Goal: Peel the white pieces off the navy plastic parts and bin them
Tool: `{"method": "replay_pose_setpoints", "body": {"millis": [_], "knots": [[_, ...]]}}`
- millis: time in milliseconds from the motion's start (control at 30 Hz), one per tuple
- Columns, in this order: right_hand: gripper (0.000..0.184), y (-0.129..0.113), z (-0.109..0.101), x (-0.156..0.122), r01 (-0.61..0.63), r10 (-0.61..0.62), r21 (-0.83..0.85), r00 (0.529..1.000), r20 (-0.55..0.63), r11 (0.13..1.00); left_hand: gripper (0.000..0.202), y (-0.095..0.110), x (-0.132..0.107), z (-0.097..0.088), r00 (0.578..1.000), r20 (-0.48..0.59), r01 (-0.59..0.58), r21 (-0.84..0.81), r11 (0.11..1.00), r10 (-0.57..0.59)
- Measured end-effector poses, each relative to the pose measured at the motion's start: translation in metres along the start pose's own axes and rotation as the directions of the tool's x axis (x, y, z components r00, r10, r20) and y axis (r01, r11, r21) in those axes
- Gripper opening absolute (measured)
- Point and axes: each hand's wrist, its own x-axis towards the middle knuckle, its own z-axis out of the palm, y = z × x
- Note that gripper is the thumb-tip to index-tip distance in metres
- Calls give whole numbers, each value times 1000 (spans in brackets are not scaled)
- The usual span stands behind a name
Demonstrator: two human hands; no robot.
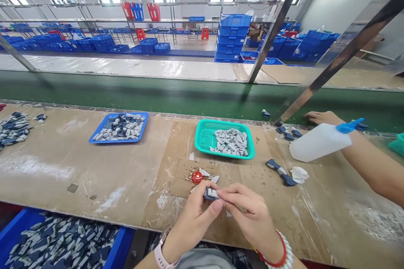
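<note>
Both my hands meet at the near edge of the worktable. My left hand (197, 214) pinches a small dark blue and grey part (211, 193) between thumb and fingers. My right hand (249, 214), with a red and white bead bracelet at the wrist, has its fingers curled against the same part from the right. Just beyond them lie a small red cap (197, 177) and a few white scraps. A teal basket (205, 136) of grey parts stands behind that.
A blue tray (97, 134) of grey and blue parts sits to the left, a loose pile (12, 128) at the far left. A blue bin (19, 227) of parts is below the table edge. A co-worker's arm (372, 164) reaches in at right, over a white spray bottle (318, 143). A green conveyor (158, 92) runs behind.
</note>
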Motion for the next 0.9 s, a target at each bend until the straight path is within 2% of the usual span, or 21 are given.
{"method": "replay_pose_setpoints", "body": {"millis": [100,200,267,333,467,633,733,800,833,867,900], "knots": [[18,-2,1,-3,119,-110,-173,992,60,978,26,-3,1,5,996,-88,22,61,998,-16],[20,-4,8,-7,217,-160,-329,969,190,919,28,-10,-1,6,987,-155,46,75,996,-34],[23,-5,15,-9,275,-173,-367,943,285,889,29,-14,-6,2,984,-166,76,64,995,-64],[28,-6,25,-10,302,-185,-386,932,311,871,29,-18,-12,-3,975,-199,120,80,990,-102],[29,-15,43,-7,280,-194,-410,952,238,868,28,-19,-22,-16,945,-307,168,161,973,-112],[29,-20,48,-5,253,-174,-410,960,220,876,25,-17,-18,-17,943,-333,105,230,967,-23],[28,-19,47,-7,241,-148,-380,955,257,893,26,-17,-15,-16,948,-315,110,198,974,-43],[23,-16,41,-3,207,-113,-242,929,353,948,30,-19,-22,-23,947,-304,160,163,974,-105],[21,-13,35,2,182,-102,-172,914,394,968,32,-22,-29,-31,932,-332,204,149,968,-145],[19,-9,28,10,155,-92,-124,908,410,980,36,-27,-39,-42,897,-398,266,141,954,-191],[19,-3,20,20,135,-81,-112,916,392,985,39,-33,-51,-56,836,-493,345,131,930,-240]]}}
